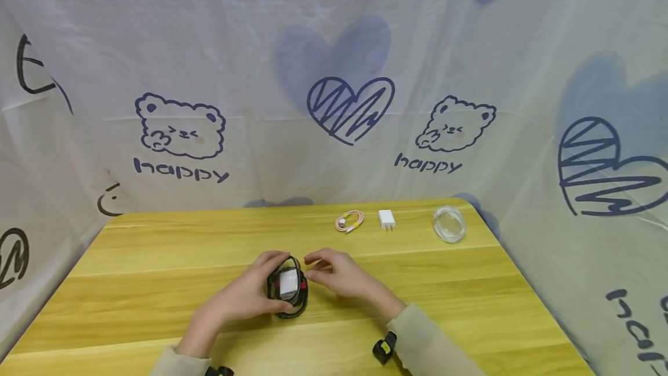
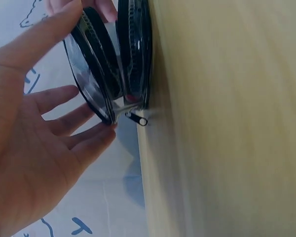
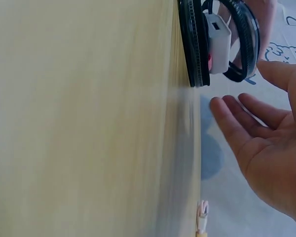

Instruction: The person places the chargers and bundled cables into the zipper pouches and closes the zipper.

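Left hand point(image 1: 253, 293) holds a case point(image 2: 134, 49) containing, apparently, a charger point(image 3: 220, 44).

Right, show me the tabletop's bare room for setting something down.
Free: tabletop between left hand and left edge; also between right hand and right edge, nearer than the clear coil. Crowded: middle, with both hands at the open zippered case; back right, with pink cable, wall charger and coil.

The case point(image 2: 104, 59) has clear, glossy plastic sides and a metal zip pull point(image 2: 134, 117). Near the wood-grained table's point(image 1: 130, 271) far edge, the charger point(image 1: 386, 218) is smooth plastic.
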The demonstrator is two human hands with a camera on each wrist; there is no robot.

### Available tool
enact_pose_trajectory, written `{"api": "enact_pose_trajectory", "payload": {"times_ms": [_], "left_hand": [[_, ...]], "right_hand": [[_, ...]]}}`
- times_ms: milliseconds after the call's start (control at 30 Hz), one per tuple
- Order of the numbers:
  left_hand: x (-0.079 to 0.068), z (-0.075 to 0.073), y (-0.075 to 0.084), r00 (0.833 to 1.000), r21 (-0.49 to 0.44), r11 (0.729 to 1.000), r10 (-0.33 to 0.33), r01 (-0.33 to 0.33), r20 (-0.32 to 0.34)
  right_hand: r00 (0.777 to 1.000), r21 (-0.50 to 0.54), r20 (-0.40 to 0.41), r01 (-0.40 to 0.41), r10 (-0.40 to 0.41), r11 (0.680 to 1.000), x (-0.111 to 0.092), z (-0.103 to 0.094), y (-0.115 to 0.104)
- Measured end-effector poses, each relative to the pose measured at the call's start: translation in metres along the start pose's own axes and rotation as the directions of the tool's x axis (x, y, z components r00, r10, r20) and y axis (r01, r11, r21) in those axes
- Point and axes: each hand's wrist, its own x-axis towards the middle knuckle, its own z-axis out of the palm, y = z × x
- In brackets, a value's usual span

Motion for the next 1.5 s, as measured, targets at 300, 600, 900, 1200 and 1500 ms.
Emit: {"api": "enact_pose_trajectory", "payload": {"times_ms": [300, 600, 900, 1200, 1500], "left_hand": [[0.001, 0.006, 0.006, 0.999, 0.031, 0.999, -0.035, 0.034, 0.036], [0.000, 0.005, 0.007, 0.997, 0.052, 0.999, -0.015, 0.012, 0.076], [0.002, 0.006, 0.010, 0.995, 0.050, 0.998, -0.031, 0.026, 0.094], [-0.003, 0.006, 0.011, 0.997, 0.078, 0.994, -0.073, 0.071, 0.024], [-0.002, 0.002, 0.010, 0.993, 0.125, 0.985, -0.115, 0.117, -0.024]], "right_hand": [[0.995, -0.020, 0.028, -0.096, 0.097, 0.995, 0.006, 0.011, -0.001], [0.993, -0.006, 0.046, -0.105, 0.105, 0.994, 0.009, 0.014, -0.003], [0.994, -0.004, 0.050, -0.092, 0.093, 0.996, 0.008, 0.009, -0.003], [0.994, -0.004, 0.039, -0.103, 0.103, 0.995, 0.008, 0.013, -0.006], [0.990, 0.010, 0.017, -0.141, 0.141, 0.990, 0.008, 0.011, -0.008]]}}
